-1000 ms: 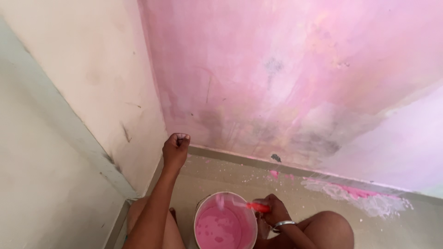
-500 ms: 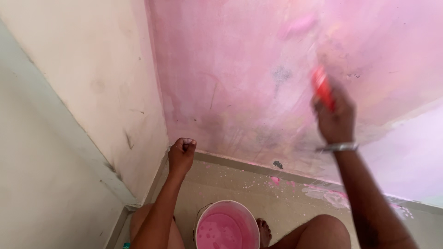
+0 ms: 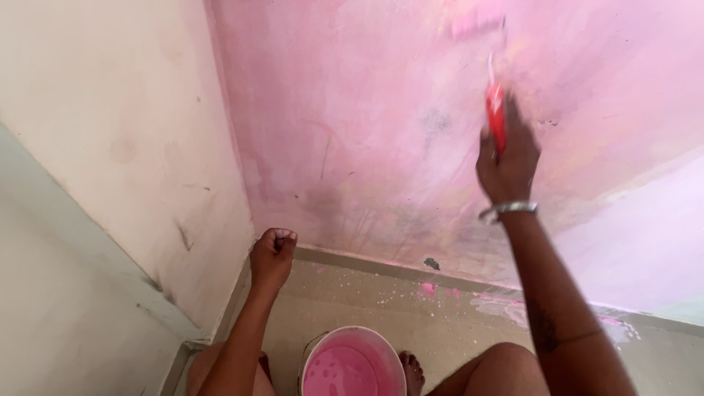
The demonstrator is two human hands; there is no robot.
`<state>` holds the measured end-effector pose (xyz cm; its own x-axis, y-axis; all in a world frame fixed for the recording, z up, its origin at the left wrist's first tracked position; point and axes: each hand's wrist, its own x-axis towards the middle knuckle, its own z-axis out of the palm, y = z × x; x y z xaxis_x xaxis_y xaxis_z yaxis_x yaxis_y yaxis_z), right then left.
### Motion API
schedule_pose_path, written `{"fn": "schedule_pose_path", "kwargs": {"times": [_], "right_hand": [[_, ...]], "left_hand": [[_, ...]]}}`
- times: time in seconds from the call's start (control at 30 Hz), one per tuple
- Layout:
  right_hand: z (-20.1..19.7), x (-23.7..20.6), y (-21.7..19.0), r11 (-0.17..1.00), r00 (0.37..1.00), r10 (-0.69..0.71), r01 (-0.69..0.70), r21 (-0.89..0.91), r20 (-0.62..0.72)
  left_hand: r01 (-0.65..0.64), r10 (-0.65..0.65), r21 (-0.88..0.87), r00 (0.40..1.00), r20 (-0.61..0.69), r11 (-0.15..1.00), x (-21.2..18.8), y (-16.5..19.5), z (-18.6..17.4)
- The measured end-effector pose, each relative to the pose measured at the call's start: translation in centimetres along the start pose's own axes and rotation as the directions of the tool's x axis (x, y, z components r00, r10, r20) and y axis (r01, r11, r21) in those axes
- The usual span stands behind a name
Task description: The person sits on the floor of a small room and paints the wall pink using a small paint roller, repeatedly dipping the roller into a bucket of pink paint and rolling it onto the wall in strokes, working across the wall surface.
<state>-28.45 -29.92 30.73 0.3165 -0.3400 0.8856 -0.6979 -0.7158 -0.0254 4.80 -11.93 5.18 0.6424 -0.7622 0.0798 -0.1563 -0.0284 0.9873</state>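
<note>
right hand (image 3: 508,158) raised, gripping red roller handle (image 3: 496,117) | left hand (image 3: 273,254) fisted, empty, above bucket (image 3: 353,364) | 1 roller, 1 bucket

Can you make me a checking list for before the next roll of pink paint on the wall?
1. Grip: right hand wrapped around the red roller handle: ok.
2. Roller head against the pink wall: blurred, cannot tell.
3. Paint bucket upright with pink paint inside: ok.
4. Bare foot right beside the bucket: not ok, easy to knock.
5. Left hand, a closed fist near the wall corner, holding nothing: ok.
6. Floor has pink splatters: not ok.
</note>
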Motion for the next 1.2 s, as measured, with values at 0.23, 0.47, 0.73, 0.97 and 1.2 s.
{"fn": "schedule_pose_path", "kwargs": {"times": [0.23,0.47,0.73,0.97,1.2], "right_hand": [[1.4,-10.6,-0.4,0.975,0.974,0.218,-0.220,0.041,0.055],[2.1,-11.4,-1.9,0.958,0.961,0.269,-0.274,0.089,0.073],[3.0,-2.3,-3.3,0.976,0.976,0.216,-0.215,-0.020,0.041],[2.2,4.6,-4.0,0.990,0.995,0.093,-0.096,-0.101,-0.038],[2.1,-0.4,-4.1,0.950,0.969,0.229,-0.201,-0.238,0.094]], "left_hand": [[0.026,-0.026,0.024,1.000,0.017,0.999,-0.1,0.4,-0.2],[0.026,-0.026,0.025,0.999,0.025,0.999,-0.2,0.1,0.1],[-0.005,0.005,0.023,1.000,0.001,1.000,0.0,-0.1,0.0],[0.016,-0.015,0.027,0.999,-0.031,1.000,-0.4,0.3,-0.7],[-0.012,0.013,0.021,0.998,-0.058,1.000,-0.4,0.3,-1.9]]}}
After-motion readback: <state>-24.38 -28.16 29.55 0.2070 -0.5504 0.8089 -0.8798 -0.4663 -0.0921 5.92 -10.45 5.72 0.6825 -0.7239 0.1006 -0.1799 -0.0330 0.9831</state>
